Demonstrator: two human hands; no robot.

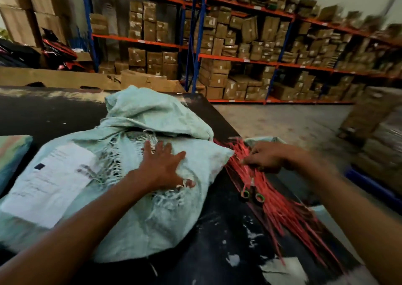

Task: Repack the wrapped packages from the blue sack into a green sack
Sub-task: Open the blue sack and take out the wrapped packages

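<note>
Frayed woven sack (pixel 121 176) under flat left hand (pixel 162 167).

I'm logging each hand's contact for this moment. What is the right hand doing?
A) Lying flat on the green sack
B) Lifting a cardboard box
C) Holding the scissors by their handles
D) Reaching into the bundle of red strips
D: the right hand has its fingers curled into the bundle of red strips on the dark table, while the left hand lies flat on the green sack.
</note>
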